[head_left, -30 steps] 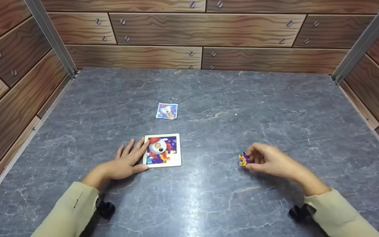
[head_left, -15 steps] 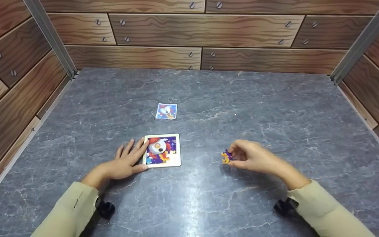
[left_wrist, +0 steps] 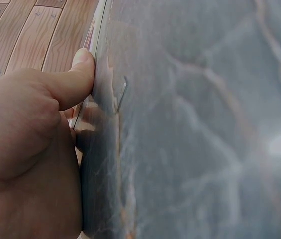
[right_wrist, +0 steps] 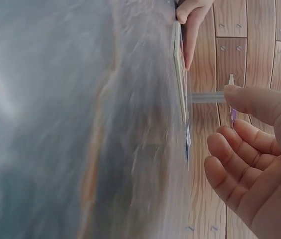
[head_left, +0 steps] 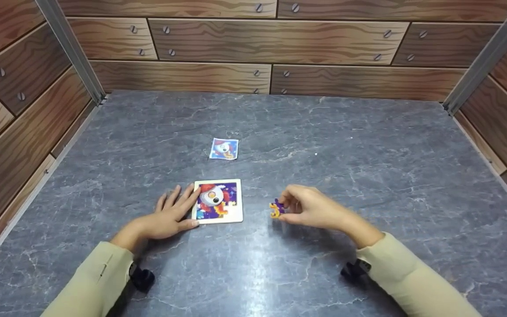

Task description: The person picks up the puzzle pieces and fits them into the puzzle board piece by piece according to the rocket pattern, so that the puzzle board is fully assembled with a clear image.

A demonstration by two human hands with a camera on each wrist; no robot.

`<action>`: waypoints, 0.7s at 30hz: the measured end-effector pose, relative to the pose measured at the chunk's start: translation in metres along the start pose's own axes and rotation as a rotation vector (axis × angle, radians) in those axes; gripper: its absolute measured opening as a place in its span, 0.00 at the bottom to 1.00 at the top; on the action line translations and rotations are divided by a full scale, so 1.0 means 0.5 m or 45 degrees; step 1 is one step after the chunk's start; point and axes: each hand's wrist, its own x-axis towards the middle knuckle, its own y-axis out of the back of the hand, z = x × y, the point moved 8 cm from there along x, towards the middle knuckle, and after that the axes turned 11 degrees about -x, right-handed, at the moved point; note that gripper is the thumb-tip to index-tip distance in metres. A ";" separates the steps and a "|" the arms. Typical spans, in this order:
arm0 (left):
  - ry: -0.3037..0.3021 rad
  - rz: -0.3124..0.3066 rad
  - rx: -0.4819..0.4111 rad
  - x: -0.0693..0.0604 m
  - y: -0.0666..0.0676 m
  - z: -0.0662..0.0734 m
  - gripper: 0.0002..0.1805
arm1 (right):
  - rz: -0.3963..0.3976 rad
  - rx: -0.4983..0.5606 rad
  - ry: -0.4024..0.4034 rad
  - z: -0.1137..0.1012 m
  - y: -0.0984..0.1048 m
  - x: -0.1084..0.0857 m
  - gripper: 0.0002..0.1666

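A square jigsaw board (head_left: pixel 235 215) with a pale frame lies on the table, showing a white, red and purple cartoon picture. Its lower right part is bare and pale. My left hand (head_left: pixel 167 218) rests along the board's left edge with spread, straight fingers; in the left wrist view its thumb (left_wrist: pixel 78 74) touches the edge. To the right of the board, my right hand (head_left: pixel 313 209) pinches a purple and yellow jigsaw piece (head_left: pixel 275 209) between thumb and fingers, raised above the table. The right wrist view shows that piece (right_wrist: pixel 233 115) edge-on, mostly hidden by the fingers.
A small picture card (head_left: pixel 224 149) with a similar cartoon lies behind the board. The grey marbled table (head_left: pixel 368 154) is bounded by wood-patterned walls (head_left: pixel 271 39) at the back and sides. A tiny white speck (head_left: pixel 316 154) lies right of the card.
My right hand has moved left across the table toward the board, carrying the jigsaw piece. The left hand and the board have stayed in place.
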 end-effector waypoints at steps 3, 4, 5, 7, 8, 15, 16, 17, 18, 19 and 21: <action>0.001 0.001 -0.001 0.000 0.000 0.000 0.43 | -0.010 0.004 -0.009 -0.011 -0.006 0.015 0.15; -0.001 0.002 0.000 0.000 0.000 0.000 0.43 | -0.015 0.004 -0.015 -0.015 -0.008 0.019 0.15; 0.001 0.002 0.001 0.000 0.000 0.000 0.43 | -0.019 0.006 -0.019 -0.018 -0.011 0.025 0.16; 0.002 0.002 0.002 0.001 -0.001 -0.001 0.43 | -0.022 0.010 -0.020 -0.026 -0.016 0.035 0.16; 0.002 0.001 0.004 0.001 -0.001 -0.001 0.43 | -0.023 0.013 -0.018 -0.031 -0.019 0.040 0.16; -0.005 0.005 0.010 0.002 0.000 -0.001 0.43 | -0.027 0.029 0.037 -0.069 -0.035 0.072 0.16; -0.009 0.007 0.010 0.002 0.000 0.000 0.43 | -0.026 0.031 0.046 -0.074 -0.037 0.076 0.16; -0.010 0.008 0.011 0.001 0.000 -0.001 0.43 | -0.024 0.029 0.053 -0.078 -0.039 0.080 0.15; -0.010 0.008 0.012 0.001 0.000 -0.001 0.43 | -0.027 0.030 0.057 -0.082 -0.042 0.084 0.15; -0.009 0.008 0.009 0.001 0.000 -0.001 0.43 | -0.031 0.032 0.057 -0.084 -0.045 0.088 0.15; -0.005 0.006 0.008 0.000 0.000 -0.001 0.43 | -0.042 0.029 0.049 -0.089 -0.052 0.097 0.15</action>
